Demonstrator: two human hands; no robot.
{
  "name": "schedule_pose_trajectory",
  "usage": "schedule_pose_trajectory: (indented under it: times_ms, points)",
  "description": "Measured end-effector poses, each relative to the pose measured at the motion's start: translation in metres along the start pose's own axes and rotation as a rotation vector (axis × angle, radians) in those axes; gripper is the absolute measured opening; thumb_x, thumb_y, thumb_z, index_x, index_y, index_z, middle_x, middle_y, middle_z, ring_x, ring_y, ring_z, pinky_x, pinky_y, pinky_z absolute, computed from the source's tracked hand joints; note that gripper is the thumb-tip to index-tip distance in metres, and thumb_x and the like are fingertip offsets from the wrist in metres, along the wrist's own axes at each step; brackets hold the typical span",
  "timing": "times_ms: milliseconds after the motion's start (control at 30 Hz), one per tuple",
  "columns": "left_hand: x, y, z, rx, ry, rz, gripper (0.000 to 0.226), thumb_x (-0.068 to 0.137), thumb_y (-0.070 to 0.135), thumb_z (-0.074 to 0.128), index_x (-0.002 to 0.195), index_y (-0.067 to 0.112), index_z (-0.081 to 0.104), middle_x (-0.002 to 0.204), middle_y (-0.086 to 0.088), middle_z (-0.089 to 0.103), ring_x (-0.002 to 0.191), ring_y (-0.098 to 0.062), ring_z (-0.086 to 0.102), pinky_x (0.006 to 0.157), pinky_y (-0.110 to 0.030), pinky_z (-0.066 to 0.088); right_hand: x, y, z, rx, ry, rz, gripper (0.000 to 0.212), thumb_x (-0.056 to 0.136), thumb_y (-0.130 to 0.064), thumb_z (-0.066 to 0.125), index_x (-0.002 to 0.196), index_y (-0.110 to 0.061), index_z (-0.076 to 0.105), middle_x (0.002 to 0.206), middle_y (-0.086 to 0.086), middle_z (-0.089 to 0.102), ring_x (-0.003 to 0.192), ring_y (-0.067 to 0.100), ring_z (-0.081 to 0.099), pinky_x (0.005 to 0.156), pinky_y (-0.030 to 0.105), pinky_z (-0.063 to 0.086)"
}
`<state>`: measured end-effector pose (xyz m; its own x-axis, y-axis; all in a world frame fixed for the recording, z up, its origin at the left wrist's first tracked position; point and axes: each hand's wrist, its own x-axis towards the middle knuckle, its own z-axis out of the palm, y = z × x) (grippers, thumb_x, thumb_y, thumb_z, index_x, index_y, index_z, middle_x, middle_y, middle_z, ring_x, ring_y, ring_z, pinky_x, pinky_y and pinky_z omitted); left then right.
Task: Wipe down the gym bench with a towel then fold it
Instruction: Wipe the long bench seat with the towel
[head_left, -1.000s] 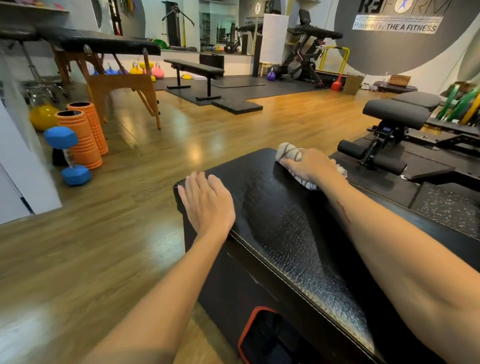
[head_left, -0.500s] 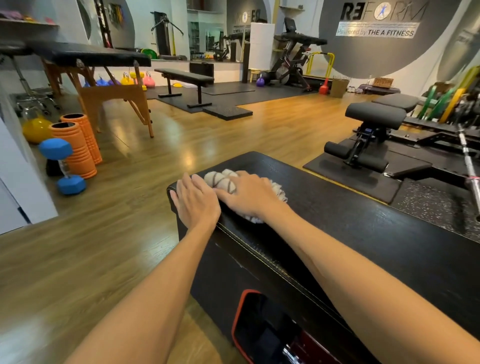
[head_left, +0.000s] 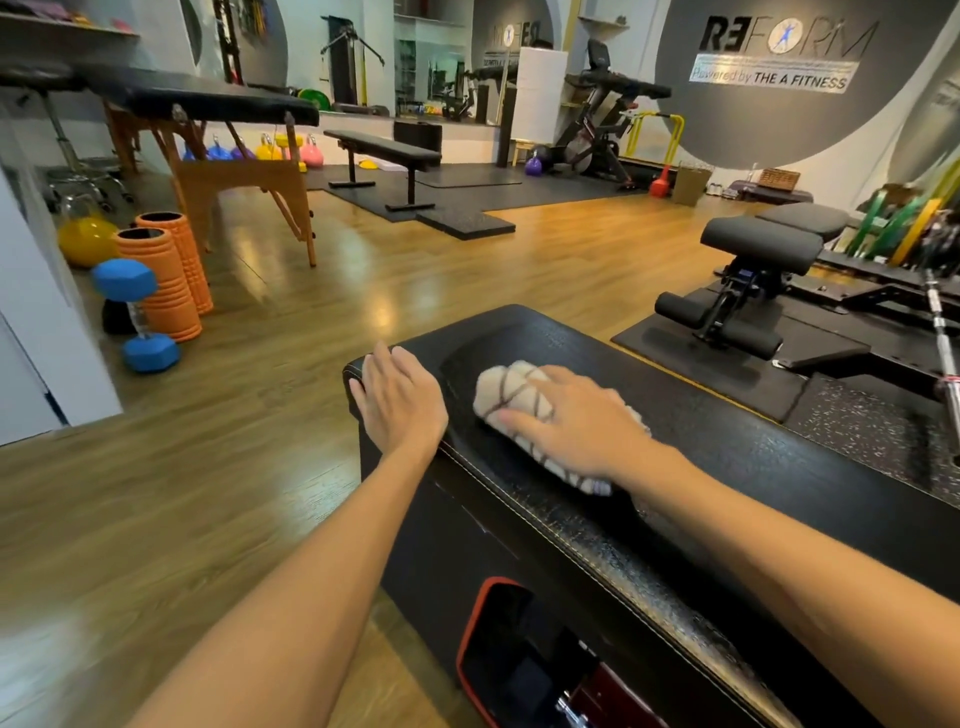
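A black padded gym bench (head_left: 727, 457) runs from the lower right toward the middle of the head view. A bunched cream towel with brown stripes (head_left: 506, 392) lies on its top near the left end. My right hand (head_left: 576, 426) presses down on the towel, fingers spread over it. My left hand (head_left: 397, 400) rests flat on the bench's left corner, a little apart from the towel, holding nothing. A damp sheen shows on the pad near the front seam.
Wooden floor lies to the left. Two orange foam rollers (head_left: 161, 275) and a blue dumbbell (head_left: 137, 317) stand at the left. A massage table (head_left: 208, 104) is at the back left. An adjustable bench (head_left: 763, 260) and a barbell (head_left: 943, 332) stand to the right.
My right hand swept the towel from the far edge to the left end beside my left hand, then back a little to the right. My left hand stayed on the corner.
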<state>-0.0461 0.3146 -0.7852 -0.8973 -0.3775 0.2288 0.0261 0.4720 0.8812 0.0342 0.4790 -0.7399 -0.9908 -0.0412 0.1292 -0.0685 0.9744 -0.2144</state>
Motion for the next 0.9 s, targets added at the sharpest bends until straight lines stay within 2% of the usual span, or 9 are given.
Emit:
schedule_pose_trajectory:
  times_ms: [133,200,267,333,400,533,700,900]
  points:
    - [0.002,-0.003,0.003,-0.030,0.008,0.012,0.052,0.103,0.025,0.012,0.150,0.007,0.026,0.156,-0.007,0.030,0.147,-0.015,0.018,0.121,-0.032,-0.002,0.067,0.040,0.003,0.004,0.020,0.191,0.095,0.065,-0.095,0.028,0.116,-0.023,0.061,0.125,0.003,0.058,0.116,0.034,0.055,0.094,0.049,0.043]
    - [0.003,-0.004,0.005,-0.057,0.021,0.016,0.051,0.103,0.023,0.013,0.151,0.006,0.024,0.158,-0.008,0.026,0.148,-0.015,0.014,0.121,-0.032,-0.001,0.095,0.049,0.003,0.042,0.027,0.225,0.085,0.069,-0.092,0.034,0.108,-0.022,0.062,0.113,0.005,0.062,0.106,0.034,0.058,0.085,0.043,0.045]
    - [0.004,-0.005,0.006,-0.078,0.042,0.007,0.051,0.104,0.022,0.015,0.151,0.004,0.022,0.159,-0.009,0.021,0.149,-0.017,0.009,0.121,-0.035,0.002,0.119,0.053,0.003,0.046,0.043,0.232,0.061,0.084,-0.075,0.046,0.106,-0.020,0.061,0.107,0.007,0.062,0.098,0.031,0.057,0.079,0.038,0.042]
    - [0.005,-0.007,0.009,-0.120,0.062,-0.048,0.052,0.104,0.023,0.017,0.151,0.002,0.019,0.161,-0.010,0.012,0.149,-0.020,0.004,0.121,-0.036,0.004,0.137,0.051,0.004,0.043,0.049,0.246,0.048,0.088,-0.069,0.048,0.098,-0.023,0.055,0.102,0.005,0.058,0.095,0.030,0.054,0.086,0.040,0.044]
    - [0.006,-0.008,0.011,-0.162,0.055,-0.113,0.054,0.104,0.025,0.017,0.152,0.001,0.013,0.163,-0.009,0.003,0.150,-0.020,-0.001,0.121,-0.035,0.004,0.149,0.046,0.006,0.038,0.035,0.278,0.052,0.082,-0.075,0.043,0.096,-0.026,0.053,0.103,0.004,0.060,0.099,0.033,0.056,0.094,0.049,0.046]
    - [0.005,-0.007,0.011,-0.200,0.037,-0.145,0.056,0.104,0.025,0.016,0.153,0.001,0.006,0.163,-0.008,-0.003,0.149,-0.018,-0.004,0.121,-0.030,0.000,0.147,0.033,0.013,0.010,0.037,0.222,0.071,0.078,-0.080,0.037,0.112,-0.023,0.061,0.117,0.008,0.064,0.107,0.036,0.058,0.096,0.051,0.045]
    - [0.005,-0.003,0.007,-0.207,0.021,-0.153,0.054,0.104,0.022,0.015,0.152,-0.002,0.008,0.163,-0.010,-0.001,0.149,-0.020,-0.003,0.120,-0.030,0.000,0.116,-0.021,0.019,-0.001,0.023,0.100,0.064,0.085,-0.074,0.046,0.120,-0.022,0.059,0.130,0.007,0.058,0.119,0.035,0.054,0.096,0.048,0.039]
    - [0.002,-0.001,-0.001,-0.203,-0.003,-0.175,0.053,0.104,0.022,0.013,0.152,-0.001,0.013,0.163,-0.008,0.001,0.150,-0.020,-0.001,0.119,-0.029,0.001,0.063,-0.053,0.027,-0.018,-0.014,-0.071,0.069,0.084,-0.071,0.038,0.133,-0.026,0.056,0.135,0.001,0.056,0.121,0.031,0.053,0.098,0.047,0.038]
